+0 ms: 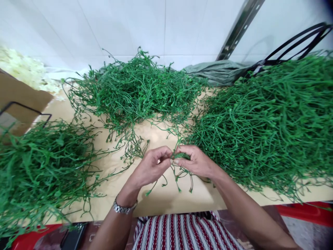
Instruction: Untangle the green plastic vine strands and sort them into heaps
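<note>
Thin green plastic-looking flower stems (177,178) with small knobbed tips are pinched between my two hands, just above the table. My left hand (154,165) grips them with thumb and forefinger, a metal-band watch on its wrist. Fingertip to fingertip with it, my right hand (194,160) is closed on the same stems. Several stem ends dangle below my fingers, and others stick up above. Exactly where the pieces join is hidden by my fingertips. A few loose stems (135,147) lie left of my hands.
Heaps of green stems lie at the back (145,90), on the right (273,128) and on the left (47,170) of the beige table (166,203). Pale blossoms (24,69) and a cardboard box (23,95) are at far left. Behind stands a white wall (135,27).
</note>
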`<state>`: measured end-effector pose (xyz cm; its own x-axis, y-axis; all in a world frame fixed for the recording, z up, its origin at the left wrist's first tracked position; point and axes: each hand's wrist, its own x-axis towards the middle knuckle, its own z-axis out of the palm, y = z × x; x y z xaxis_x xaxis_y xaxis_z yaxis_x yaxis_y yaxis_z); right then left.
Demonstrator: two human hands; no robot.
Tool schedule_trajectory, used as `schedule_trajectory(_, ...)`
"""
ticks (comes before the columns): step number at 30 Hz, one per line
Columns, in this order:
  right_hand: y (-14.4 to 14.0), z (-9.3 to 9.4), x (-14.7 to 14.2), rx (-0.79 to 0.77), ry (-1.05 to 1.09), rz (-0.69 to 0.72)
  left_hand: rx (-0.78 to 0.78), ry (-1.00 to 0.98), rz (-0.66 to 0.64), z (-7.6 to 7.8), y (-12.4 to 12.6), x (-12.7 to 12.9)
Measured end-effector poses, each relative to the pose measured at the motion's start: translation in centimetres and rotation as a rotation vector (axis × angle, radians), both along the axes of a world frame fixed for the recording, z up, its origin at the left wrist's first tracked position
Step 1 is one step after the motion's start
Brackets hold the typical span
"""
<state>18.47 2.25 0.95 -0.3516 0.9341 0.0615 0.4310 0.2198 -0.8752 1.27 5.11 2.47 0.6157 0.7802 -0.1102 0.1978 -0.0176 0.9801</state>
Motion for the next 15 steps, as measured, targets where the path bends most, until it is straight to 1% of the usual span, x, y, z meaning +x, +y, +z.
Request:
schedule_trajectory(2,0.0,0.1,0.0,0.106,-0.111,0.003,0.044,0.058,-0.02,-0.1,0.0,-0.1)
schedule_trajectory(5,0.1,-0.2,0.2,0.324,-0.305,0.01,0.105,0.116,-0.005,-0.2,-0.1,-0.3)
schedule_trajectory(7,0.0,-0.4,0.3,0.419,-0.438,0.036,0.094,0.108,0.012,0.0,-0.3,-0.4)
schedule_trajectory(8,-0.2,-0.5,0.3,0.438,-0.487,0.061,0.072,0.094,0.006,0.2,-0.4,-0.6)
schedule_trajectory(10,-0.7,-0.1,0.2,0.452,-0.532,0.129,0.029,0.071,-0.046,0.9,-0.9,-0.9)
schedule_trajectory(12,-1.4,0.7,0.0,0.439,-0.543,0.217,0.027,0.079,-0.135,1.8,-1.4,-1.4)
schedule_trajectory(15,-2.3,2.5,0.1,0.428,-0.523,0.369,0.068,0.129,-0.287,3.1,-2.0,-2.6)
